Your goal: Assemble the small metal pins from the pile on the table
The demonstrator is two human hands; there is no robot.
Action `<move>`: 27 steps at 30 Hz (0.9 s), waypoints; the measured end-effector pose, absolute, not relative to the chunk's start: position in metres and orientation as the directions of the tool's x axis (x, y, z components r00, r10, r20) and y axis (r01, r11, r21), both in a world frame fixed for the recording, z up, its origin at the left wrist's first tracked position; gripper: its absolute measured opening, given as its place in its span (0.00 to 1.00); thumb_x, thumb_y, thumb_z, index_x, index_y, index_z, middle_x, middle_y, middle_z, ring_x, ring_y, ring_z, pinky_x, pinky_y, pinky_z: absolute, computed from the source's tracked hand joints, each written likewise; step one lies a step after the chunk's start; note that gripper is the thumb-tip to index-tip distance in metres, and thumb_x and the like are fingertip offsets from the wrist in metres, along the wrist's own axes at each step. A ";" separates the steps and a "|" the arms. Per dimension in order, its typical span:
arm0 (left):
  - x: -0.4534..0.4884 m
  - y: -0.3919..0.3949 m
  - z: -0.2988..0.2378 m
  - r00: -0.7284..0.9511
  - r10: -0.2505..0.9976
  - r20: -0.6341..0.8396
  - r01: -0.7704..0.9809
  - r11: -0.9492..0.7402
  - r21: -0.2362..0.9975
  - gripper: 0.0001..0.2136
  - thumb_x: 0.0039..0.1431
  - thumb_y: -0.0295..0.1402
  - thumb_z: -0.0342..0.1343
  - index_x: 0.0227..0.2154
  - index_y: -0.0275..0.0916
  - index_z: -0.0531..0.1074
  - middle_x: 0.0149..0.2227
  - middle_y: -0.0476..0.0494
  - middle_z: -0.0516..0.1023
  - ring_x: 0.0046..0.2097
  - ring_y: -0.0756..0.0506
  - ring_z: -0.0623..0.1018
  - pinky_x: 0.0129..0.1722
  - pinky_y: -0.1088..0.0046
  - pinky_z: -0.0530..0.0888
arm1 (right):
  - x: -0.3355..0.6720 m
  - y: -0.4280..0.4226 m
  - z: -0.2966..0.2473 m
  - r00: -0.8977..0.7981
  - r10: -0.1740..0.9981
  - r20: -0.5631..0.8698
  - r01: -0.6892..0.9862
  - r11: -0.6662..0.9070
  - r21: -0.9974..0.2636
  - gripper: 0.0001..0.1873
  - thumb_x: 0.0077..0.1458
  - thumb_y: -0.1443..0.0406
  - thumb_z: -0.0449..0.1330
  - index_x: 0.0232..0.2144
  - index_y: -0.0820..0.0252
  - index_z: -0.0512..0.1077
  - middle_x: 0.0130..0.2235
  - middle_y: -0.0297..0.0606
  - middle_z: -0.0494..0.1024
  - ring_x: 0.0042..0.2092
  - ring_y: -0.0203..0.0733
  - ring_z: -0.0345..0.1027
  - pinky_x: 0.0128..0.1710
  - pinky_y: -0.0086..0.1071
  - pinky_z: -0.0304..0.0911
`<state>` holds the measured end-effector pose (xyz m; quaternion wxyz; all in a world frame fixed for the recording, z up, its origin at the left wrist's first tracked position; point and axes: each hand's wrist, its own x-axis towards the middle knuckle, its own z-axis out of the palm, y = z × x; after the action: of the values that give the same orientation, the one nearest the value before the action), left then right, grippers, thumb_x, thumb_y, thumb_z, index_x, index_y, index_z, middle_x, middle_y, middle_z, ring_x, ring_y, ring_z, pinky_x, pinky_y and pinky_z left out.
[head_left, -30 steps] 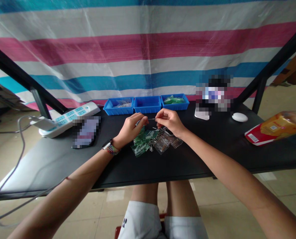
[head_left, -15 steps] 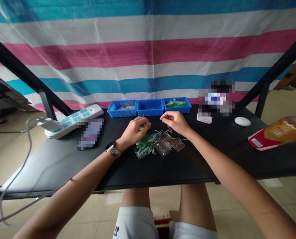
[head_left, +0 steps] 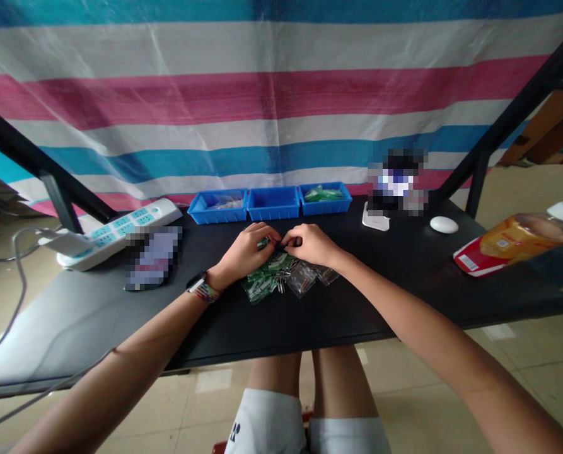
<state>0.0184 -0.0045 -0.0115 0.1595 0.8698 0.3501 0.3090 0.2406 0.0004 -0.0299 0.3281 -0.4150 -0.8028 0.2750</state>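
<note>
My left hand (head_left: 251,251) is closed, with a bit of a small green packet (head_left: 263,243) showing between thumb and fingers. My right hand (head_left: 313,244) pinches right beside the left fingertips; whatever lies between its fingers is too small and hidden to name. Below both hands is a heap of green plastic packets (head_left: 261,285), with loose thin metal pins (head_left: 282,281) along its right side. Clear bags holding small copper-coloured pieces (head_left: 302,280) lie under the right wrist, partly covered by it.
Behind the hands stand three blue bins in a row: a left one (head_left: 197,210) with clear bags, a middle one (head_left: 274,203), and a right one with green packets (head_left: 323,194). A power strip (head_left: 165,213) lies left; a white mouse-like object (head_left: 444,225) and bottle (head_left: 503,246) lie right.
My right hand has moved left and down, and its fingertips now meet those of my left hand. The left hand keeps its hold on the green packet. The whole view has shifted slightly.
</note>
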 end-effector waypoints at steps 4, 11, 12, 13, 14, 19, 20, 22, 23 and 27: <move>0.018 -0.004 -0.012 0.556 0.707 0.437 0.505 -0.705 0.499 0.08 0.65 0.30 0.53 0.39 0.41 0.78 0.41 0.42 0.82 0.45 0.40 0.80 0.49 0.62 0.75 | 0.241 0.004 -0.032 -0.417 0.851 0.319 0.444 0.497 -0.745 0.14 0.51 0.79 0.66 0.35 0.60 0.85 0.31 0.32 0.76 0.31 0.35 0.68 0.35 0.30 0.62; 0.018 -0.004 -0.012 0.538 0.716 0.445 0.486 -0.695 0.531 0.08 0.65 0.30 0.53 0.40 0.40 0.77 0.41 0.42 0.82 0.45 0.41 0.81 0.49 0.63 0.75 | 0.246 0.005 -0.028 -0.449 0.808 0.382 0.434 0.570 -0.697 0.15 0.58 0.79 0.61 0.35 0.59 0.85 0.33 0.32 0.68 0.34 0.36 0.66 0.40 0.31 0.62; 0.018 -0.004 -0.012 0.537 0.719 0.441 0.488 -0.692 0.532 0.08 0.65 0.30 0.53 0.40 0.40 0.77 0.41 0.41 0.82 0.45 0.41 0.81 0.49 0.63 0.75 | 0.247 0.004 -0.028 -0.466 0.801 0.374 0.441 0.578 -0.687 0.16 0.59 0.79 0.60 0.34 0.59 0.85 0.33 0.33 0.67 0.34 0.36 0.66 0.40 0.32 0.62; 0.018 -0.004 -0.011 0.537 0.722 0.437 0.490 -0.688 0.535 0.08 0.66 0.31 0.53 0.40 0.40 0.77 0.42 0.41 0.82 0.45 0.41 0.81 0.49 0.63 0.75 | 0.247 0.004 -0.027 -0.484 0.795 0.367 0.449 0.585 -0.676 0.16 0.59 0.79 0.60 0.33 0.60 0.84 0.33 0.33 0.67 0.34 0.37 0.66 0.41 0.32 0.62; 0.018 -0.005 -0.011 0.535 0.724 0.434 0.491 -0.685 0.538 0.08 0.66 0.31 0.53 0.40 0.40 0.77 0.42 0.41 0.82 0.45 0.41 0.81 0.49 0.63 0.75 | 0.248 0.003 -0.027 -0.499 0.787 0.362 0.456 0.594 -0.663 0.16 0.60 0.79 0.59 0.32 0.60 0.83 0.33 0.33 0.67 0.35 0.37 0.66 0.42 0.32 0.62; 0.019 -0.005 -0.011 0.530 0.727 0.437 0.493 -0.683 0.539 0.08 0.66 0.32 0.53 0.40 0.40 0.78 0.41 0.41 0.82 0.45 0.40 0.80 0.49 0.63 0.75 | 0.250 0.002 -0.027 -0.531 0.759 0.377 0.478 0.636 -0.606 0.16 0.60 0.80 0.56 0.28 0.61 0.77 0.35 0.36 0.67 0.37 0.39 0.68 0.44 0.33 0.63; 0.019 -0.005 -0.011 0.530 0.726 0.439 0.493 -0.684 0.537 0.08 0.66 0.32 0.53 0.39 0.40 0.78 0.41 0.41 0.82 0.45 0.40 0.80 0.49 0.63 0.75 | 0.250 0.002 -0.027 -0.527 0.759 0.384 0.484 0.638 -0.599 0.16 0.61 0.80 0.55 0.29 0.61 0.77 0.36 0.36 0.67 0.38 0.39 0.68 0.44 0.33 0.63; 0.019 -0.006 -0.011 0.526 0.727 0.441 0.492 -0.683 0.540 0.08 0.66 0.32 0.53 0.39 0.40 0.78 0.41 0.41 0.82 0.45 0.41 0.81 0.49 0.63 0.76 | 0.250 0.002 -0.028 -0.509 0.767 0.392 0.501 0.634 -0.589 0.15 0.62 0.79 0.54 0.31 0.61 0.76 0.37 0.37 0.68 0.38 0.40 0.68 0.44 0.33 0.63; 0.019 -0.006 -0.011 0.524 0.729 0.441 0.491 -0.681 0.543 0.08 0.66 0.32 0.53 0.39 0.40 0.78 0.41 0.41 0.82 0.44 0.41 0.81 0.49 0.63 0.76 | 0.250 0.002 -0.029 -0.497 0.773 0.395 0.512 0.628 -0.586 0.15 0.63 0.78 0.54 0.32 0.61 0.76 0.37 0.37 0.69 0.38 0.40 0.68 0.44 0.33 0.63; 0.019 -0.005 -0.010 0.520 0.735 0.436 0.495 -0.675 0.547 0.08 0.65 0.33 0.54 0.39 0.40 0.78 0.40 0.41 0.82 0.44 0.40 0.81 0.48 0.63 0.77 | 0.250 0.005 -0.033 -0.451 0.789 0.418 0.545 0.614 -0.571 0.14 0.61 0.80 0.55 0.34 0.61 0.77 0.38 0.38 0.71 0.39 0.41 0.70 0.44 0.33 0.64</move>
<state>0.0194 -0.0053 -0.0102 0.1805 0.8528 0.3607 0.3317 0.2503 0.0047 -0.0328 0.3376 -0.4008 -0.8324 0.1803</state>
